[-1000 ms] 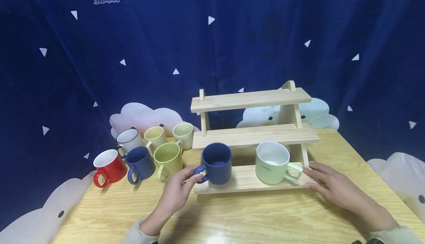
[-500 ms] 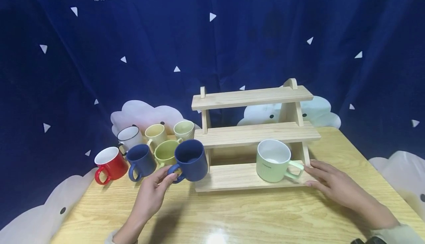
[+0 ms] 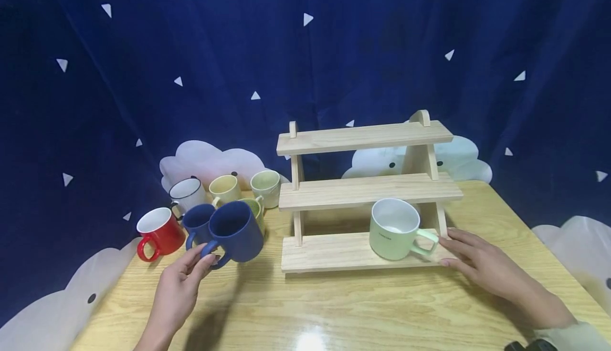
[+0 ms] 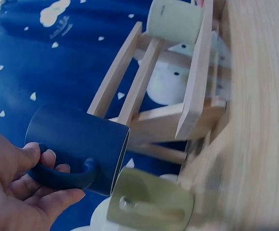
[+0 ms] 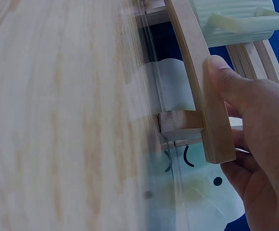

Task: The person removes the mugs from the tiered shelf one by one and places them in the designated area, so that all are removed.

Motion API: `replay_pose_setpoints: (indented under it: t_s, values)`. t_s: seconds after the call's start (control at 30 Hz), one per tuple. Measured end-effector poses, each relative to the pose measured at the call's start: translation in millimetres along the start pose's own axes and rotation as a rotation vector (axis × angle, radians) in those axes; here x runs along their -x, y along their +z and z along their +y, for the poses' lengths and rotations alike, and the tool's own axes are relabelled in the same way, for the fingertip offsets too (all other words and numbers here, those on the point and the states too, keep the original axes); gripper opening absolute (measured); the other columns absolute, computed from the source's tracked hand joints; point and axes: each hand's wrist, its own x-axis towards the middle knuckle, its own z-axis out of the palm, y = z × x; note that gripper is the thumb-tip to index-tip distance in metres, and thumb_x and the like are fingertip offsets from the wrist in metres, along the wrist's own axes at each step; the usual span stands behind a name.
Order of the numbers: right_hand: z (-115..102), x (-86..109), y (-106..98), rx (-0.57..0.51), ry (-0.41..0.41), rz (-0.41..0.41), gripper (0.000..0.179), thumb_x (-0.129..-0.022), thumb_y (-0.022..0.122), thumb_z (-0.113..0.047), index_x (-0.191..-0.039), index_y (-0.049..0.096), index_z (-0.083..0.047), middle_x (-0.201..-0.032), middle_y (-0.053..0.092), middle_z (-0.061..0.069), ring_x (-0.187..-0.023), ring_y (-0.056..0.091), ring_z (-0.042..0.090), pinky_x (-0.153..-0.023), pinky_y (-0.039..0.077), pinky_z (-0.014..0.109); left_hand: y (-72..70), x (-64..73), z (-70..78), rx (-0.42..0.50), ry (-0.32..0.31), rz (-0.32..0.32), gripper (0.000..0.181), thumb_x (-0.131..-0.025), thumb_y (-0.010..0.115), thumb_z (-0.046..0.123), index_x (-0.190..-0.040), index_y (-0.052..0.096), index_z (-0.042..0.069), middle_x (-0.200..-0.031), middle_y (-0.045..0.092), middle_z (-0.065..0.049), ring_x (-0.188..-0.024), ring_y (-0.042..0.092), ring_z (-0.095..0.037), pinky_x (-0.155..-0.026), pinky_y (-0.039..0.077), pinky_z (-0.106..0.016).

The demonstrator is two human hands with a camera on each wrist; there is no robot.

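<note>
By its handle, my left hand point(image 3: 177, 286) grips a dark blue mug point(image 3: 237, 236), raised above the table and slightly tilted, in front of the other mugs. The left wrist view shows the fingers curled round that handle. A three-tier wooden display rack point(image 3: 329, 253) stands to the right. On its bottom board sits a pale green mug point(image 3: 392, 233), handle to the right. My right hand point(image 3: 487, 266) holds the right end of this board; in the right wrist view the thumb point(image 5: 221, 70) lies on one face and the fingers go behind it.
Left of the rack are a red mug point(image 3: 163, 233), a second blue mug point(image 3: 197, 222), a white mug with a dark rim point(image 3: 190, 198), a yellow mug point(image 3: 225, 191), a cream mug point(image 3: 267, 189) and a partly hidden olive-green mug point(image 3: 258, 214). A dark blue curtain point(image 3: 229, 38) hangs behind.
The blue mug in my left hand has come off the rack's bottom board and moved left, towards the group of mugs. My right hand has stayed at the board's end.
</note>
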Motion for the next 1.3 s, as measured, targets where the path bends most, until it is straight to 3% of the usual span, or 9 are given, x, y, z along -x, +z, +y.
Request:
replay_pose_setpoints:
  t_s: [0.13, 0.23, 0.33, 0.4, 0.6, 0.8, 1.03, 1.2, 1.3]
  values:
    - [0.0, -0.5, -0.1, 0.003, -0.009, 0.008, 0.049, -0.083, 0.078, -0.033, -0.124, 0.067, -0.008, -0.132, 0.056, 0.017, -0.118, 0.052, 0.042, -0.098, 0.041, 0.051, -12.5, 3.0, -3.0, 0.008, -0.046, 0.023, 0.027, -0.097, 0.061, 0.008, -0.121, 0.063, -0.006, -0.106, 0.070, -0.022, -0.088, 0.065, 0.002, -0.076, 0.050, -0.010]
    - [0.0, -0.8, -0.1, 0.006, -0.010, 0.008, 0.049, -0.083, 0.078, -0.033, -0.124, 0.068, -0.008, -0.132, 0.056, 0.017, -0.118, 0.052, 0.042, -0.097, 0.042, 0.051, -20.6, 5.3, -7.4, -0.004, -0.044, 0.052, 0.027, -0.098, 0.059, 0.007, -0.122, 0.062, -0.007, -0.110, 0.068, -0.025, -0.087, 0.063, 0.005, -0.075, 0.050, -0.010]
    - [-0.4, -0.7, -0.2, 0.006, -0.009, 0.004, 0.049, -0.083, 0.077, -0.033, -0.124, 0.067, -0.008, -0.132, 0.056, 0.017, -0.118, 0.052, 0.042, -0.099, 0.041, 0.049, -28.0, 7.5, -12.9, -0.021, -0.041, 0.097, 0.025, -0.098, 0.058, 0.005, -0.120, 0.062, -0.007, -0.105, 0.070, -0.020, -0.086, 0.063, 0.006, -0.075, 0.052, -0.011]
    - [-0.7, -0.6, -0.6, 0.004, -0.009, 0.003, 0.049, -0.084, 0.077, -0.033, -0.124, 0.067, -0.008, -0.132, 0.056, 0.017, -0.118, 0.052, 0.042, -0.100, 0.040, 0.048, -32.8, 8.3, -17.1, -0.031, -0.047, 0.125, 0.024, -0.098, 0.058, 0.004, -0.119, 0.062, -0.008, -0.101, 0.072, -0.014, -0.084, 0.063, 0.008, -0.075, 0.052, -0.012]
    - [-1.0, -0.8, -1.1, 0.007, -0.016, 0.008, 0.049, -0.083, 0.077, -0.033, -0.124, 0.067, -0.007, -0.132, 0.056, 0.017, -0.118, 0.052, 0.042, -0.102, 0.039, 0.047, -48.8, 10.1, -30.3, -0.033, -0.098, 0.178, 0.031, -0.100, 0.056, 0.009, -0.123, 0.058, -0.010, -0.094, 0.065, 0.022, -0.084, 0.060, 0.015, -0.075, 0.049, -0.007]
    - [-0.6, -0.8, -0.6, 0.009, -0.017, 0.009, 0.049, -0.083, 0.078, -0.033, -0.124, 0.067, -0.007, -0.133, 0.056, 0.017, -0.118, 0.052, 0.042, -0.102, 0.040, 0.047, -61.7, 12.2, -40.7, -0.017, -0.110, 0.289, 0.034, -0.099, 0.057, 0.008, -0.125, 0.056, -0.014, -0.091, 0.062, 0.029, -0.085, 0.061, 0.014, -0.075, 0.050, -0.008]
    - [-0.2, -0.9, -0.4, 0.005, -0.013, 0.009, 0.049, -0.083, 0.077, -0.033, -0.123, 0.067, -0.007, -0.133, 0.056, 0.018, -0.118, 0.052, 0.042, -0.103, 0.039, 0.045, -73.4, 13.2, -56.1, -0.024, -0.212, 0.431, 0.024, -0.098, 0.060, 0.009, -0.118, 0.064, -0.002, -0.079, 0.061, 0.034, -0.078, 0.061, 0.014, -0.071, 0.048, -0.005]
    - [0.6, -0.5, 0.8, 0.005, -0.008, 0.002, 0.049, -0.084, 0.077, -0.033, -0.124, 0.067, -0.007, -0.133, 0.056, 0.018, -0.119, 0.052, 0.042, -0.100, 0.040, 0.049, -82.6, 17.5, -68.1, 0.005, -0.248, 0.465, 0.015, -0.097, 0.060, 0.007, -0.109, 0.067, 0.014, -0.076, 0.061, 0.035, -0.073, 0.059, 0.017, -0.068, 0.047, -0.003]
    - [0.9, 0.0, 1.0, 0.003, -0.004, 0.000, 0.049, -0.084, 0.077, -0.033, -0.124, 0.067, -0.007, -0.134, 0.055, 0.018, -0.119, 0.051, 0.042, -0.101, 0.040, 0.049, -88.1, 21.0, -74.5, -0.031, -0.267, 0.464, 0.012, -0.097, 0.060, 0.010, -0.108, 0.065, 0.011, -0.074, 0.058, 0.038, -0.072, 0.057, 0.019, -0.067, 0.046, -0.002]
